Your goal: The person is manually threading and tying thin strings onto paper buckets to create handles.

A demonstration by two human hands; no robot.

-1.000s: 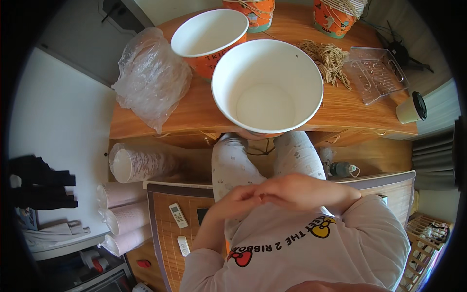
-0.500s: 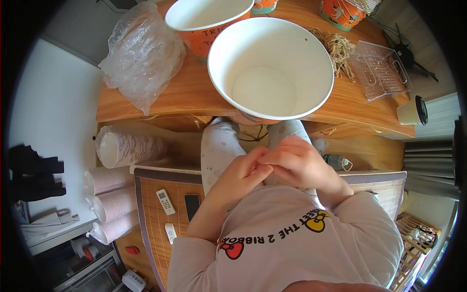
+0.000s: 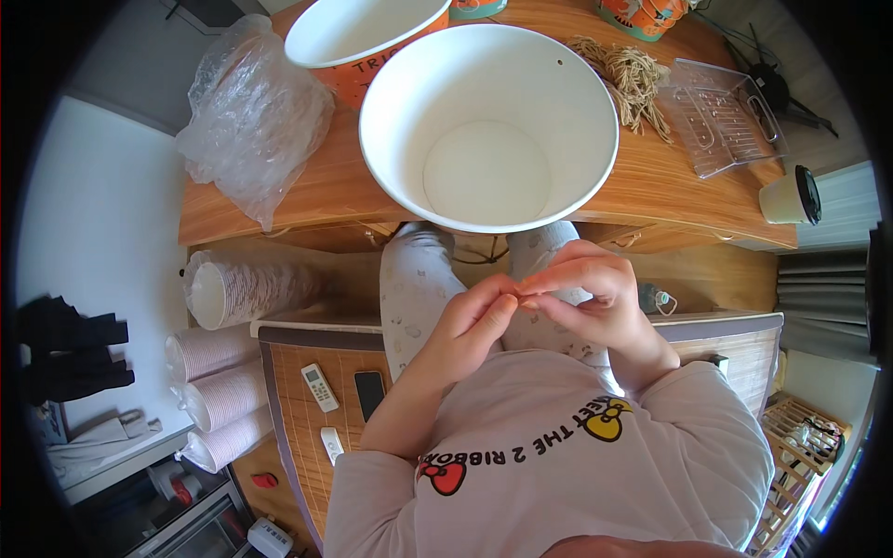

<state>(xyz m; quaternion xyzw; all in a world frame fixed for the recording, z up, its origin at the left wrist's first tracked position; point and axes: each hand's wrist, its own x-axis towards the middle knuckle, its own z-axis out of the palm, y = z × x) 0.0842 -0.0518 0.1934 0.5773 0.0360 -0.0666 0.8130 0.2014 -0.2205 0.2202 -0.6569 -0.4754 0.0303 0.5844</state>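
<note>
Above my lap, the fingertips of my left hand [image 3: 474, 324] and my right hand [image 3: 593, 290] meet in a pinch. Whatever they pinch between them, if anything, is too small to make out. My right fingers arch over the thumb, and the left thumb presses against the left forefinger. Just beyond my hands, a large white-lined paper bucket [image 3: 484, 167] stands at the table's near edge, its open mouth toward me. A small punched hole shows near its far right rim. Neither hand touches the bucket.
Behind it is an orange printed bucket [image 3: 352, 82], with a crumpled plastic bag [image 3: 249, 121] to its left. Twine [image 3: 638, 88], a clear tray [image 3: 724, 130] and a black-lidded cup [image 3: 786, 199] lie rightward. Sleeved bucket stacks [image 3: 223, 395] are left of the mat holding a phone [image 3: 369, 394].
My right hand has opened its curl, with the fingers lifted and arched, while the fingertips of both hands stay together. The whole view has shifted slightly, so the buckets appear farther left.
</note>
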